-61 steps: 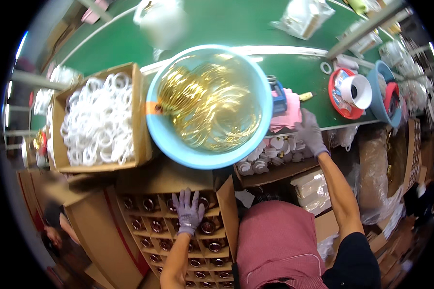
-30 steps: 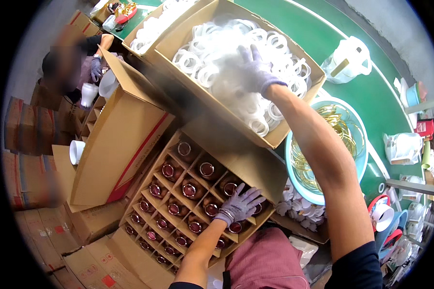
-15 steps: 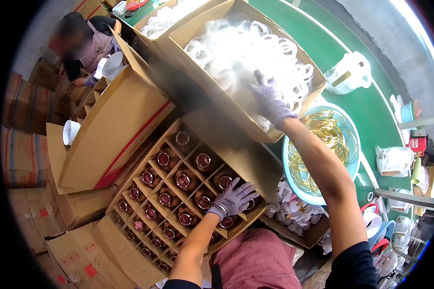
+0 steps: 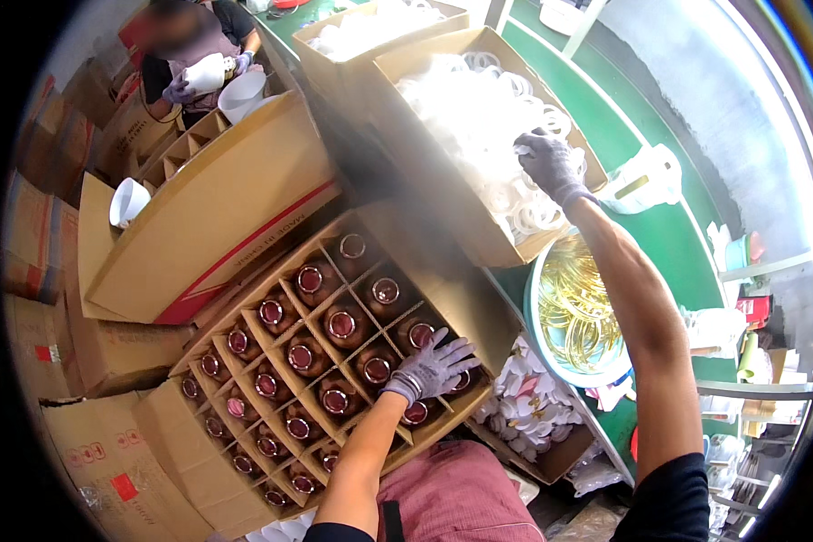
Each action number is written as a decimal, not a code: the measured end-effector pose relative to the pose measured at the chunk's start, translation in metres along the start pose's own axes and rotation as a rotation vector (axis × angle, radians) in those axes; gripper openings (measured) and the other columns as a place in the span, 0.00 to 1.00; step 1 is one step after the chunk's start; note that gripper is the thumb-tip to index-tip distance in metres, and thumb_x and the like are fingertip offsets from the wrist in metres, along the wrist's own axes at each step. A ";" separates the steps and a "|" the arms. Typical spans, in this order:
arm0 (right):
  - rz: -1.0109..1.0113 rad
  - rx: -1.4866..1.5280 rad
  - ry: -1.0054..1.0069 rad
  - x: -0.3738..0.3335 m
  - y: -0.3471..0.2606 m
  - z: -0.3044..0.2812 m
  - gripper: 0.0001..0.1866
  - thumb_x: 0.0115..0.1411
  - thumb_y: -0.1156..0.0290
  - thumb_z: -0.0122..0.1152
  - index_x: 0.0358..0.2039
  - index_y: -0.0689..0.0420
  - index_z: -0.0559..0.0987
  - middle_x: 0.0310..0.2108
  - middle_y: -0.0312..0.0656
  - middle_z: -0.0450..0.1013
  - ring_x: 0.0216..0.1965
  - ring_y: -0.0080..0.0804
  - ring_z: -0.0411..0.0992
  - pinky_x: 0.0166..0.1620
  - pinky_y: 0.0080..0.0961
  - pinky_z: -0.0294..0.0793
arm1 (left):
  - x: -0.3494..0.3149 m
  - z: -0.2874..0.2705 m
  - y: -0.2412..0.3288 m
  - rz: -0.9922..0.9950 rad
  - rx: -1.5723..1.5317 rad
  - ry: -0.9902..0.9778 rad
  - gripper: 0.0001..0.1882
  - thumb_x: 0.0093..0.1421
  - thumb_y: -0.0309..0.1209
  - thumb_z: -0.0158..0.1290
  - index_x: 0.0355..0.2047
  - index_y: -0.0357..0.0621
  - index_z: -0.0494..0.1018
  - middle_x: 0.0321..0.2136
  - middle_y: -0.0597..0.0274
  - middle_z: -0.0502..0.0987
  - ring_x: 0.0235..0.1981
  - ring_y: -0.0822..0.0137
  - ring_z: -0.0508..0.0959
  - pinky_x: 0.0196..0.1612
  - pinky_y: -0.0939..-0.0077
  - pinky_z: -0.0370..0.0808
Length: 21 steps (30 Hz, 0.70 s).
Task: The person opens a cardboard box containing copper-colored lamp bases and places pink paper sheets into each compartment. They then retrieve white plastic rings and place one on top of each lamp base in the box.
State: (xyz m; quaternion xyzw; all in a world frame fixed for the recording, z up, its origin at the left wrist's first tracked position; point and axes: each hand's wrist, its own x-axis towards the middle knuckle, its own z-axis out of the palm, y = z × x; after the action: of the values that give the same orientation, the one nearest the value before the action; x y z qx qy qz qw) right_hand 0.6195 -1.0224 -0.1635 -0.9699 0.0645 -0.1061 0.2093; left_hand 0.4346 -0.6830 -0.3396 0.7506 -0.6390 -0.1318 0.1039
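Note:
My left hand [image 4: 432, 370], in a grey glove, rests with fingers spread on the rims of reddish-brown glass bottles [image 4: 341, 325]. The bottles stand upright in the cells of a cardboard carton [image 4: 443, 420] with dividers. Over a box [image 4: 524, 246] of loose white plastic rings [image 4: 526, 215], my gloved right hand [image 4: 556, 170] has its fingers curled together. A bit of white, apparently one of the rings, shows at its fingertips. Glare washes out part of the ring pile.
Right of the carton stands a light-blue basin [image 4: 535, 316] of gold wire loops [image 4: 583, 303]. Below it is a box of white petal-like pieces [image 4: 533, 397]. A large open carton [image 4: 217, 199] stands left; behind it a co-worker [image 4: 194, 54] holds a white item. A white jug [image 4: 646, 179] sits on the green bench [image 4: 686, 244].
My right hand has shifted right across the rings, and its fingers have curled in from spread. My left hand stays on the bottles. The co-worker has lifted a white item; the view has shifted somewhat.

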 end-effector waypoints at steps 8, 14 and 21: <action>-0.028 -0.066 -0.076 -0.008 -0.013 -0.004 0.15 0.53 0.67 0.56 0.43 0.48 0.80 0.45 0.47 0.72 0.46 0.44 0.72 0.51 0.35 0.70 | -0.006 0.005 0.002 -0.028 -0.034 0.103 0.30 0.60 0.43 0.45 0.64 0.58 0.58 0.65 0.61 0.57 0.66 0.62 0.55 0.68 0.47 0.41; -0.060 -0.317 -0.237 -0.014 -0.056 0.047 0.30 0.50 0.76 0.57 0.56 0.49 0.69 0.52 0.60 0.61 0.51 0.64 0.67 0.53 0.45 0.71 | -0.046 -0.024 0.062 -0.316 -0.283 0.552 0.23 0.55 0.35 0.50 0.52 0.44 0.71 0.55 0.47 0.65 0.60 0.51 0.61 0.66 0.48 0.50; 0.067 -0.136 -0.028 -0.009 -0.037 0.057 0.23 0.49 0.67 0.63 0.47 0.60 0.77 0.44 0.54 0.72 0.44 0.49 0.72 0.49 0.35 0.71 | -0.182 0.013 0.105 -0.939 -0.002 0.400 0.30 0.55 0.44 0.50 0.56 0.43 0.66 0.57 0.46 0.62 0.62 0.45 0.57 0.64 0.38 0.49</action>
State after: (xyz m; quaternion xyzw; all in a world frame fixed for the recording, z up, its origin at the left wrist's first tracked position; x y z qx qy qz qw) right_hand 0.6273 -0.9655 -0.2005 -0.9806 0.1012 -0.0809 0.1474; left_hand 0.3054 -0.5197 -0.3058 0.9673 -0.2002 -0.0184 0.1545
